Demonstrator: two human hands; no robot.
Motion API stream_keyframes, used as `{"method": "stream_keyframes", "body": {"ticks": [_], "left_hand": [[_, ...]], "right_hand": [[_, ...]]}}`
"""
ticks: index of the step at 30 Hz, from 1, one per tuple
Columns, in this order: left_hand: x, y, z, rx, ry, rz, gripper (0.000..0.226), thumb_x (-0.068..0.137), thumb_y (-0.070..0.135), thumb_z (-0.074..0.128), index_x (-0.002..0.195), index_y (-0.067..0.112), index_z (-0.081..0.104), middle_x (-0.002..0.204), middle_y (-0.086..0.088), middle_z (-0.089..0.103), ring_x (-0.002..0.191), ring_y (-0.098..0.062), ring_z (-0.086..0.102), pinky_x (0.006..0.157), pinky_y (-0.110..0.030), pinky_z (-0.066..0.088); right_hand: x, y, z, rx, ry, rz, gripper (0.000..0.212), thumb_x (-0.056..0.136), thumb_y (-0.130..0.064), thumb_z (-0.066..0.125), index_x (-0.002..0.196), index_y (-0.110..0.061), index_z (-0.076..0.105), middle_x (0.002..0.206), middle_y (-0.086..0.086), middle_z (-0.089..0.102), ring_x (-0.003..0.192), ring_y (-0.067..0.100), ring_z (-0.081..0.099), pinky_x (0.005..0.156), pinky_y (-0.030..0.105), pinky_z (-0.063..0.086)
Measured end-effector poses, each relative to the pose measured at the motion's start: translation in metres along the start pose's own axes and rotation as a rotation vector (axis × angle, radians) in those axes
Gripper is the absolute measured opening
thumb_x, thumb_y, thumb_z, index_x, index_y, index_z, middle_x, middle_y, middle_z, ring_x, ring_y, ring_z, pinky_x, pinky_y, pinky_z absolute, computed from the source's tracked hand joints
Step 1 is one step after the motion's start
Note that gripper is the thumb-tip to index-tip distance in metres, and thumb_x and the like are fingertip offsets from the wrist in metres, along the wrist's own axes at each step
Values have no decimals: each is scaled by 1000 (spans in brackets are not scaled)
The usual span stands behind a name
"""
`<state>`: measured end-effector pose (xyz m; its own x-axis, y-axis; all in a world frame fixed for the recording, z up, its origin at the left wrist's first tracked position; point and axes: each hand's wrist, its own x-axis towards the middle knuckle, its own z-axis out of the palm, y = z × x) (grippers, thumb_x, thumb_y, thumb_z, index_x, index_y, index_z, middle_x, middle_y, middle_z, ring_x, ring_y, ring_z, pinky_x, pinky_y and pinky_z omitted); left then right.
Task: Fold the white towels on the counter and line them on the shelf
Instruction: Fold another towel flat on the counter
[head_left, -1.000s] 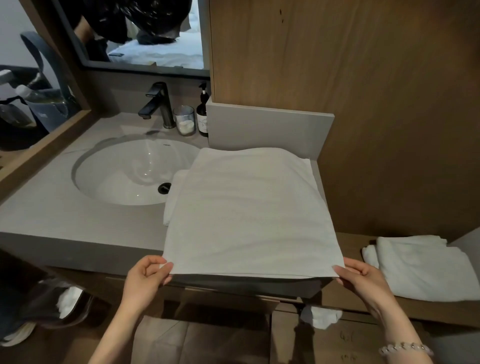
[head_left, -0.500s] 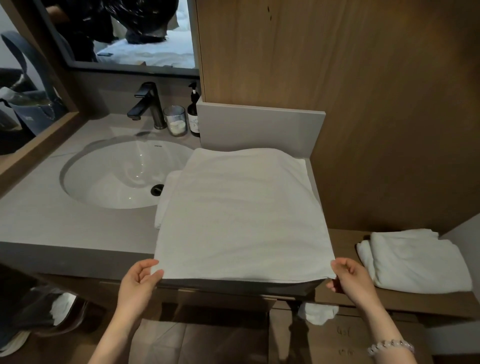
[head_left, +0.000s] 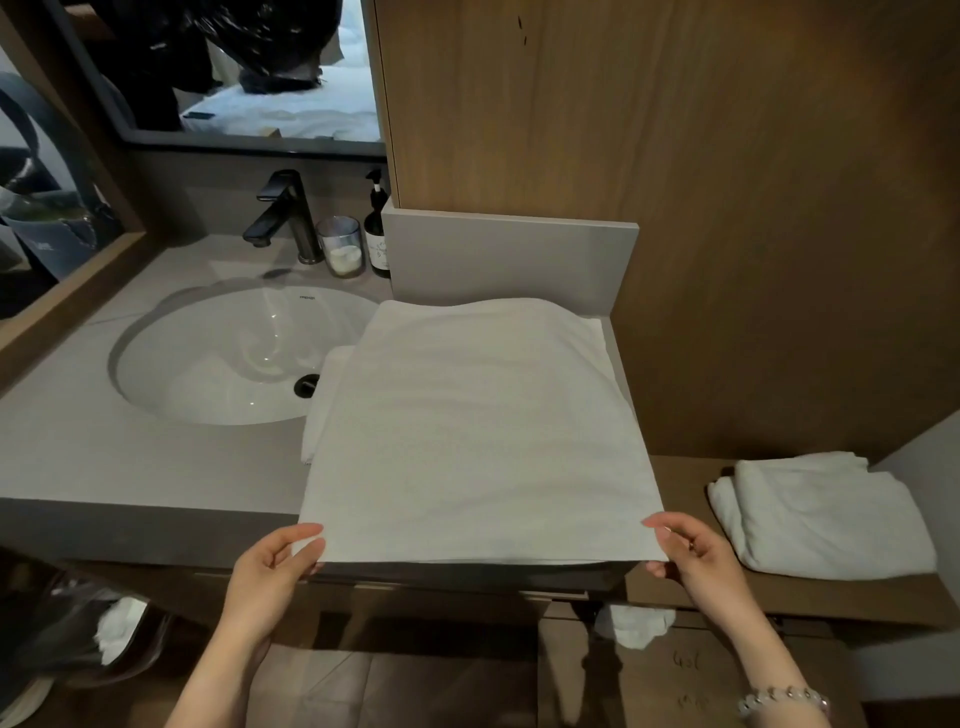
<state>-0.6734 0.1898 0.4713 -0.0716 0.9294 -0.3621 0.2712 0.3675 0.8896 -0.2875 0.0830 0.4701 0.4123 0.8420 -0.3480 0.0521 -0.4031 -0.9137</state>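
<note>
A white towel (head_left: 478, 431) lies spread flat on the grey counter (head_left: 130, 467), right of the sink, its near edge hanging just past the counter's front. My left hand (head_left: 275, 577) pinches the near left corner. My right hand (head_left: 691, 556) pinches the near right corner. Under the towel's left side another white towel (head_left: 324, 395) sticks out a little. A folded white towel (head_left: 821, 514) rests on the lower wooden shelf (head_left: 680, 488) at the right.
A white sink (head_left: 234, 353) with a black faucet (head_left: 283, 213), a glass candle (head_left: 343, 247) and a dark pump bottle (head_left: 376, 228) fill the counter's left and back. A grey splash panel (head_left: 509, 260) stands behind the towel. White cloth (head_left: 634, 623) hangs below the shelf.
The view has shifted slightly; both hands keep holding the towel's near corners, drawn a little closer to the counter's front edge.
</note>
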Motion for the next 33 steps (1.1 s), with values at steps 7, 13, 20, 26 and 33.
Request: {"method": "stream_keyframes", "body": {"ticks": [7,13,20,26,33], "left_hand": [[3,4,-7,-51,-63,-39,21,86,7,62,105,17,63,101,-12,65,85,-21,61,89,-33,44],[4,-2,-1,-96,-19,-8,35,86,4,61,120,12,54,118,-17,61,100,-29,59,88,-35,46],[6,3,0,-249,14,-97,23,97,8,42,117,13,52,119,-12,51,104,-31,56,87,-42,47],[0,3,-3,-176,29,-13,15,94,4,50,104,11,59,90,-12,59,83,-20,57,81,-33,52],[1,-2,-3,-45,61,69,15,91,8,55,103,14,63,99,-12,64,90,-25,58,81,-34,44]], "right_hand": [[-2,-12,-5,-183,-153,20,30,78,-11,73,104,-16,58,91,8,68,78,17,64,63,21,51],[-3,2,9,-75,105,81,59,59,-23,85,106,-16,49,90,26,67,69,22,65,66,33,52],[3,12,10,-39,172,144,36,66,-11,84,96,-6,63,80,16,71,71,20,67,67,28,52],[0,12,7,81,202,135,24,84,-8,67,66,-6,52,62,10,61,68,20,61,68,27,47],[0,9,9,288,185,233,16,89,1,58,83,-9,47,90,21,65,70,25,67,54,18,56]]}}
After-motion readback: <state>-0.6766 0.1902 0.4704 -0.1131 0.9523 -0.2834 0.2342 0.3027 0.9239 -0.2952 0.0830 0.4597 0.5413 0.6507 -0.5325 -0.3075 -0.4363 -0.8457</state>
